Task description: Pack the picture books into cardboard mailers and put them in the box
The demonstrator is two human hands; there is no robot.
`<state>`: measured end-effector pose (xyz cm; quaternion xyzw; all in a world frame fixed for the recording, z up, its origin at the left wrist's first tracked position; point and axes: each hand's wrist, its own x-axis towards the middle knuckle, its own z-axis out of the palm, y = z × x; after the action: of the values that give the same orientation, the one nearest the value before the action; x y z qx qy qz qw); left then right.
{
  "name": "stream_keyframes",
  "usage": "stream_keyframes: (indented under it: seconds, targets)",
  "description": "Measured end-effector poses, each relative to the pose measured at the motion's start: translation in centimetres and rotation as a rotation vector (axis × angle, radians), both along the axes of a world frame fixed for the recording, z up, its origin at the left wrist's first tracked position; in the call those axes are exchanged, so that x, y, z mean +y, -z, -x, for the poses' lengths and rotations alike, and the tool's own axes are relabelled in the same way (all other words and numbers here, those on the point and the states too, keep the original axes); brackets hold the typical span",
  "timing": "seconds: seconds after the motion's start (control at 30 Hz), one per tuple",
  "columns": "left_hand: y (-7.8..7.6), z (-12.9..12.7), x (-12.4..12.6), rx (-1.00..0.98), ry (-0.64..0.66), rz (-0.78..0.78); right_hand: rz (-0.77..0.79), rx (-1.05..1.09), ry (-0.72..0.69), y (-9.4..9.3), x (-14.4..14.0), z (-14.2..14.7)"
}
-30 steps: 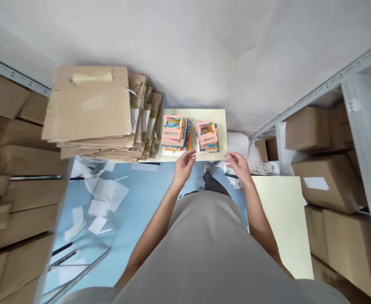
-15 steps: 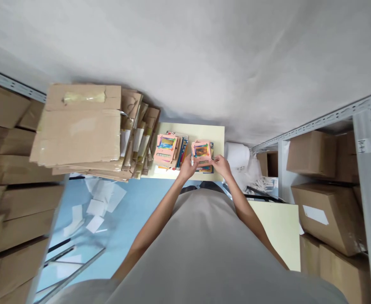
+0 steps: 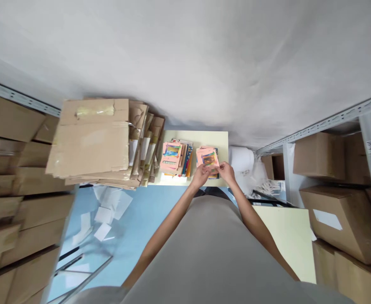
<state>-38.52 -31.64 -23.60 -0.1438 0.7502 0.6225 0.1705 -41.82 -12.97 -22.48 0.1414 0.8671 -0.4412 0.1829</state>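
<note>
Left hand (image 3: pixel 201 176) at the near left corner of a pink card (image 3: pixel 208 158), fingers curled and pinched on its edge; right hand (image 3: pixel 226 172) at the near right corner of the same card, fingers likewise closed on it; both hands close together, almost touching, near the front edge of a pale yellow table (image 3: pixel 223 139); card lying on top of, or just lifted off, a small stack of colourful cards (image 3: pixel 217 153) at the right side of the table, hard to tell which; pink face with a bright printed picture in the middle, turned up.

Just left of that, a second, taller stack of cards (image 3: pixel 173 157), pink one on top, coloured edges fanned out at its right side; apart from the held card by a strip of bare tabletop.

Further left, a big heap of flattened cardboard boxes (image 3: pixel 92 141), tape across the top sheet, more sheets standing on edge against its right flank, touching the table's left end.

Below, on the blue floor (image 3: pixel 141 215), scattered white paper scraps (image 3: pixel 104 211); at far left, shelves of brown cartons (image 3: pixel 11 169); at right, a metal rack (image 3: pixel 324 122) with more cartons (image 3: pixel 340 215), a white roll (image 3: pixel 242 158) just right of the table, and a pale yellow board (image 3: pixel 286 236) nearer, beside the right forearm.
</note>
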Motion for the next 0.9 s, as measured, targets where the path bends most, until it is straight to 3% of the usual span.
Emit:
stream_keyframes:
  seconds: [0.1, 0.23, 0.33, 0.43, 0.63, 0.77, 0.9]
  targets:
    - [-1.0, -1.6, 0.6, -0.003, -0.004, 0.022, 0.072, 0.083, 0.044, -1.4, 0.0, -1.5]
    - [-4.1, -4.7, 0.3, 0.347, 0.015, 0.211, 0.224, 0.222, 0.113, -4.1, 0.0, -5.2]
    - [-7.0, -7.3, -0.3, 0.558, 0.123, 0.329, 0.283, 0.305, 0.120, -6.8, 0.4, -9.5]
    - [-8.9, -10.4, -0.4, 0.586, 0.272, 0.329, 0.302, 0.361, 0.123, -9.6, 1.0, -14.6]
    - [-9.3, -16.8, 1.4, 0.380, 0.499, 0.059, 0.160, 0.379, 0.215, -13.0, 3.3, -25.3]
    - [-9.6, -19.8, 4.5, 0.200, 0.434, -0.244, -0.017, 0.475, 0.512, -13.5, 5.9, -31.4]
    - [-11.4, -22.1, 9.1, 0.013, 0.367, -0.498, 0.094, 0.518, 0.801, -13.7, 8.7, -37.3]
